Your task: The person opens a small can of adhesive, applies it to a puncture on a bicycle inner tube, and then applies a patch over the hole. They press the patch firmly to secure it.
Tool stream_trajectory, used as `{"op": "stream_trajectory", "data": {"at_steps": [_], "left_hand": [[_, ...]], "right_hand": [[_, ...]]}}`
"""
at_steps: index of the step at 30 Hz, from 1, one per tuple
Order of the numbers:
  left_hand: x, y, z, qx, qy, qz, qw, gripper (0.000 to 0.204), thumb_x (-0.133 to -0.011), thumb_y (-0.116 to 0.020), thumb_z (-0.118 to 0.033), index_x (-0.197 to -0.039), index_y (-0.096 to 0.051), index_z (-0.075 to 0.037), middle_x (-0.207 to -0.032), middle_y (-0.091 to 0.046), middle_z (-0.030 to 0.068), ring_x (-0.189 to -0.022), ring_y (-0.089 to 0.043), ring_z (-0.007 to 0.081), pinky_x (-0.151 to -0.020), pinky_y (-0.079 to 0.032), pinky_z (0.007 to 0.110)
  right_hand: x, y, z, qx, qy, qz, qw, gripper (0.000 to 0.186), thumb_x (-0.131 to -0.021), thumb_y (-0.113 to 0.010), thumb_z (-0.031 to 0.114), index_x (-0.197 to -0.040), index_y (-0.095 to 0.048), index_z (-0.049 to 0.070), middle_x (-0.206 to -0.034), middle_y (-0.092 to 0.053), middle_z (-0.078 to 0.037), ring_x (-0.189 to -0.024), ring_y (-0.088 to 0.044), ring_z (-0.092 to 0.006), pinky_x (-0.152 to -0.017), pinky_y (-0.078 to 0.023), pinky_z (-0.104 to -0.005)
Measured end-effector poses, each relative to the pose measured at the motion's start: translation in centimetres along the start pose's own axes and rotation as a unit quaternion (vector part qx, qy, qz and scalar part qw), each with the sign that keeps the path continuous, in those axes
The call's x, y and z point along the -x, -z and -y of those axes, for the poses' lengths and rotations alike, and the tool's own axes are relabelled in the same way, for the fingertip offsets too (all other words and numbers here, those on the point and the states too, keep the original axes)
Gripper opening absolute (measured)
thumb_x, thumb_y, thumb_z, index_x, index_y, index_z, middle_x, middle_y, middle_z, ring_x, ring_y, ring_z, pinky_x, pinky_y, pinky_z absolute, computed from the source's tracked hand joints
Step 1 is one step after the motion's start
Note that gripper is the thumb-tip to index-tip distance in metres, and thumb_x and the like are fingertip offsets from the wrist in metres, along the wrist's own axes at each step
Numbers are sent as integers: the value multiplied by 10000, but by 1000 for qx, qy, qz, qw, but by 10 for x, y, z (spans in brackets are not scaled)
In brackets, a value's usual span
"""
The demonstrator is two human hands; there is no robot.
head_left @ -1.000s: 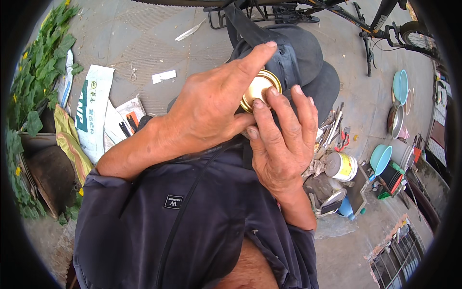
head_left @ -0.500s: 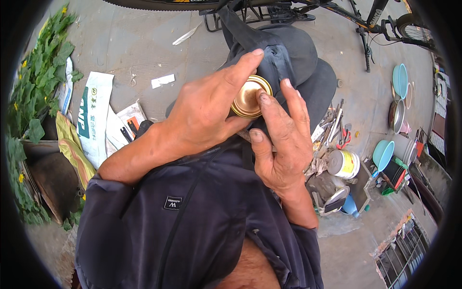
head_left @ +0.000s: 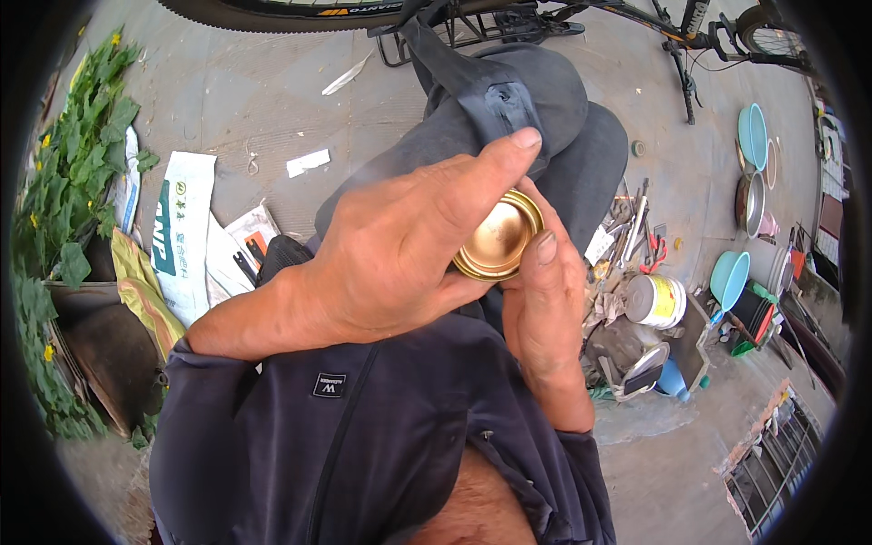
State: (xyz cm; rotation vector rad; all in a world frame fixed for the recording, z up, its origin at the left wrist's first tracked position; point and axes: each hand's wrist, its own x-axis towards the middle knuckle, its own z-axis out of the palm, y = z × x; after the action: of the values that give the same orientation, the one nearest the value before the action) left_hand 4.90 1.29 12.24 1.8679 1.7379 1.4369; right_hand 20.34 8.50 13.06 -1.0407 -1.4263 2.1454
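Note:
A small round gold-coloured metal tin (head_left: 501, 238), with a recessed circular face turned up toward me, is between my hands above my lap. My left hand (head_left: 400, 236) closes on its left side, fingers and thumb around the rim. On the right, my right hand (head_left: 551, 300) wraps the tin, thumb at the near right edge and fingers along the far side, partly hidden. Just beyond the hands a flat black rubber inner tube (head_left: 445, 64) lies across my dark-trousered knee. A greyish scuffed patch (head_left: 501, 98) with a small dark spot shows on the tube.
A bicycle wheel (head_left: 282, 16) and frame stand at the far side. To the right are scattered hand tools (head_left: 640, 222), a white bucket (head_left: 656, 302) and blue basins (head_left: 729, 280). Leafy plants (head_left: 77, 173) and a white sack (head_left: 186, 236) are at the left.
The tin has shifted slightly right and nearer me. My right fingers have left its upturned face and gone around its far side, with the thumb now at the edge.

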Motion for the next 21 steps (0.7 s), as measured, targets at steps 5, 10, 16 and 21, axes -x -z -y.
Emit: {"op": "stream_trajectory", "data": {"at_steps": [5,10,16,21], "left_hand": [[1,-6,2,28,-20,11,999,964,-664,-895,-122,-1440,-355,70,-1197,-644,236,-1082,-676,326,-857,-573,369],[6,11,-6,91,98,56,989,1138,-619,-908,-432,-1473,-325,43,-1378,-513,248,-1226,-588,298,-881,-549,375],[12,17,-11,193,273,120,935,969,-704,-811,-602,-1350,-485,43,-1116,-528,114,-919,-587,151,-559,-463,212],[4,22,-16,238,345,159,894,791,-770,-810,-456,-1298,-520,57,-1043,-518,83,-829,-579,95,-502,-423,171]], "right_hand": [[3,1,2,-17,-22,-14,1000,783,-985,-518,511,-1429,-367,-115,-1371,-518,-216,-1263,-539,-271,-1073,-434,-366],[10,-1,5,-40,-4,-53,998,865,-941,-555,565,-1414,-375,-137,-1344,-530,-235,-1230,-563,-280,-1018,-482,-372],[14,-2,8,1,19,-31,999,947,-887,-588,631,-1398,-397,-143,-1297,-547,-256,-1176,-594,-300,-1010,-482,-378],[15,-1,3,-4,14,-33,999,946,-881,-594,636,-1389,-414,-141,-1270,-567,-254,-1158,-603,-297,-1016,-470,-381]]}}
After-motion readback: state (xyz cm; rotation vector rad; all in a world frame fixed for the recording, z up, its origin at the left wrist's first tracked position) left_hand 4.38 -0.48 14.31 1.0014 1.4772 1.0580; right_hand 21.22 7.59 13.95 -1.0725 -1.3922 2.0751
